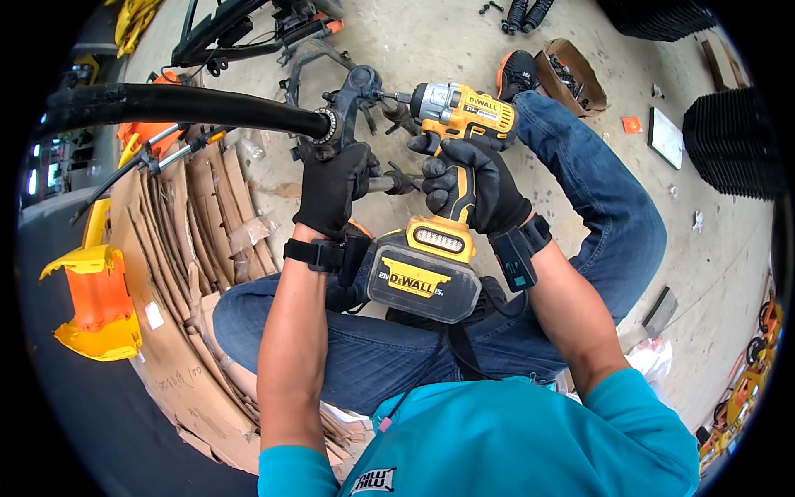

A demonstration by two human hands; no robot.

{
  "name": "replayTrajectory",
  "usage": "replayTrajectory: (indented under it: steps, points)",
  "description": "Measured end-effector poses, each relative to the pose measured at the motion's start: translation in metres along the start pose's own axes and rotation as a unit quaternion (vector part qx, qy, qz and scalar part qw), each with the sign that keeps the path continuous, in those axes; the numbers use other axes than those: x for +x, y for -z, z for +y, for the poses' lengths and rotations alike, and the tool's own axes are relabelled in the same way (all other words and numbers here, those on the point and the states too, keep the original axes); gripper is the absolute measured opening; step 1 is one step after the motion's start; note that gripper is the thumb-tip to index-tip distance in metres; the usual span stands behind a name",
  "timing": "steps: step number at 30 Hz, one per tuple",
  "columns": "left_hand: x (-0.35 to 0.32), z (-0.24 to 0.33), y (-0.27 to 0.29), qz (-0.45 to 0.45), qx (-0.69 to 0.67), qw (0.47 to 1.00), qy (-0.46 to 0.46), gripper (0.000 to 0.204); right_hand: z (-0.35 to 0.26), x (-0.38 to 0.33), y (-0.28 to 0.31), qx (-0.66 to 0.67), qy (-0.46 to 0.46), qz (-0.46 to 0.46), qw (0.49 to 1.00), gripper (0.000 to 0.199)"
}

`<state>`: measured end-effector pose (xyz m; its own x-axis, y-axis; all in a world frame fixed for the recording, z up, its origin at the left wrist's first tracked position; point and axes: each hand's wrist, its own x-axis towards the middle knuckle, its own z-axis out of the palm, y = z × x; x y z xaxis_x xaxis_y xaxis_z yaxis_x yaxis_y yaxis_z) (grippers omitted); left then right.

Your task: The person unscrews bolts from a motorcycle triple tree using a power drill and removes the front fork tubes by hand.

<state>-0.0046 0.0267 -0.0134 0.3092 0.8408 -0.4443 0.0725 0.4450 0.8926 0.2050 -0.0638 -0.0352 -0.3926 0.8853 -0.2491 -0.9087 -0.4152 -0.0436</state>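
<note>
My right hand [487,186], in a black work glove, grips the handle of a yellow and black cordless impact wrench [464,108], its index finger near the trigger. The wrench's large battery [422,290] hangs toward me. Its nose points left, with the tip against or very near a dark metal bracket [358,87]. My left hand [331,189], also gloved, is closed around the lower part of this metal assembly; the fingers partly hide what they grip. Just beyond that hand, a thick black tube [207,112] ends in a toothed ring [333,124] at the bracket.
Stacked flat cardboard [178,356] lies left, beside an orange and yellow plastic part [99,302]. A black frame [224,37] stands at the far left. An open carton of small parts [584,70] sits by my shoe [517,73]. Black ribbed stacks [733,141] stand right.
</note>
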Motion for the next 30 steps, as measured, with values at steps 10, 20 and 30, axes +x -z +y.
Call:
replayTrajectory:
  steps: [10,20,30]
  points:
    - [-0.003,0.004,-0.004,0.013,0.022,1.000,-0.005,0.014,-0.007,-0.003,-0.002,-0.008,-0.003,0.008,1.000,0.027]
    - [-0.001,0.004,-0.005,0.004,0.010,1.000,0.000,0.012,-0.009,-0.008,0.009,-0.069,0.006,-0.001,0.998,0.037]
    - [-0.001,0.003,-0.007,0.026,-0.012,1.000,-0.005,0.013,-0.006,-0.010,0.018,-0.047,0.006,-0.028,0.998,0.035]
